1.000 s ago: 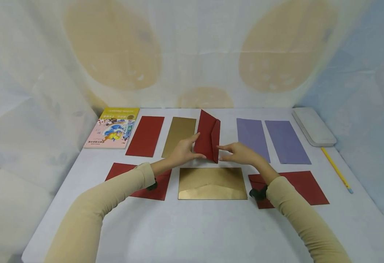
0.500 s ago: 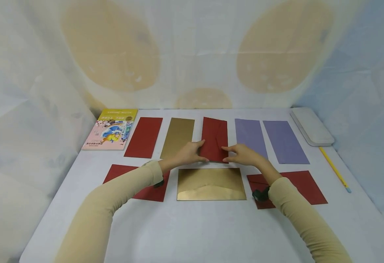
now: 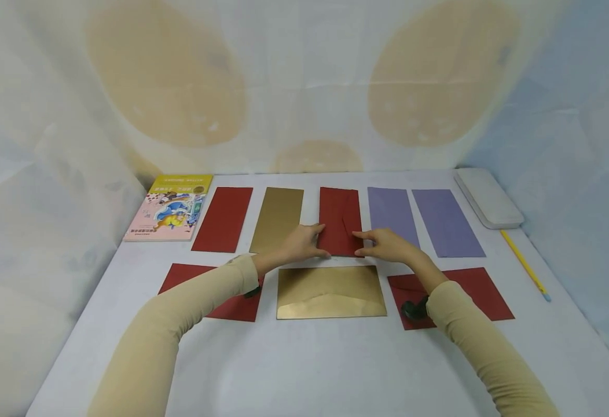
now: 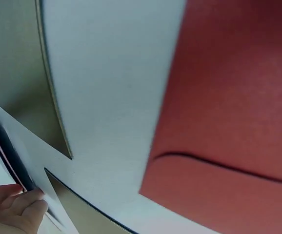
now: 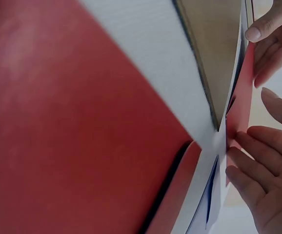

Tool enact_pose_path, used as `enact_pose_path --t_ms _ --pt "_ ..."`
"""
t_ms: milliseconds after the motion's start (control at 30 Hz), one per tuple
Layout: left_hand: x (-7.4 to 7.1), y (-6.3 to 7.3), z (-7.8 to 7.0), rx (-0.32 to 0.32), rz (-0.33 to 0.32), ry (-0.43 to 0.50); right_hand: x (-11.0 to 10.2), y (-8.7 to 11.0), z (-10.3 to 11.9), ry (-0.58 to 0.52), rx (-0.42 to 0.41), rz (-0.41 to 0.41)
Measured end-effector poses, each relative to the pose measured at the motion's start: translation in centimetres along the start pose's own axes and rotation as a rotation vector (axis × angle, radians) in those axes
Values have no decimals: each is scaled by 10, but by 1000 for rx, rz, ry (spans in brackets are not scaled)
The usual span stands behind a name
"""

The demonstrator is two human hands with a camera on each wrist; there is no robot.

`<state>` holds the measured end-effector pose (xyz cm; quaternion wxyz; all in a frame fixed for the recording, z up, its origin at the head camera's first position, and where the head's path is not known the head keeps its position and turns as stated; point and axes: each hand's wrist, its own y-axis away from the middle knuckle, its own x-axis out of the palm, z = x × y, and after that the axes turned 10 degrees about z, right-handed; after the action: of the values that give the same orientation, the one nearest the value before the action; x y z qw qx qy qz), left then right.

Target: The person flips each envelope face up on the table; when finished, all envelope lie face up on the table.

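Note:
A red envelope (image 3: 339, 209) lies about flat on the table in the middle of the back row, its curved flap line facing up. My left hand (image 3: 301, 242) touches its left edge near the lower corner, thumb by the bottom edge. On the opposite edge rest the fingertips of my right hand (image 3: 382, 244); in the right wrist view those fingers (image 5: 258, 156) are fairly straight and spread. Just in front of the envelope lies a gold envelope (image 3: 331, 292). Red envelopes lie below my left forearm (image 3: 237, 310) and right forearm (image 3: 479, 295).
Further left in the back row are a gold envelope (image 3: 277, 217), a red envelope (image 3: 223, 219) and a picture book (image 3: 169, 208). Two purple envelopes (image 3: 392, 211) lie right of the middle one. A pale case (image 3: 488, 198) and a yellow pencil (image 3: 524, 263) sit at the far right.
The red envelope has come down from a raised, tilted position to lie about flat, turning slightly rightward. Both hands lowered with it and stay at its edges. The view has shifted slightly.

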<state>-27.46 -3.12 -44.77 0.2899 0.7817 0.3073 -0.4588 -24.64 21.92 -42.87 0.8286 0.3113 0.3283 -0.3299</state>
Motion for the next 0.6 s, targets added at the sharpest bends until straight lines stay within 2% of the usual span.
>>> enact_pose_path --t_ms 167,300,467,600 --pt "-1 5 4 31 -23 5 0 4 -1 1 -27 -20" --pt "-4 8 4 80 -21 33 0 7 0 12 -48 -40" --pt "-5 8 1 112 40 19 3 8 3 74 -64 -15" --pt "-4 6 0 116 75 3 5 7 4 75 -53 0"
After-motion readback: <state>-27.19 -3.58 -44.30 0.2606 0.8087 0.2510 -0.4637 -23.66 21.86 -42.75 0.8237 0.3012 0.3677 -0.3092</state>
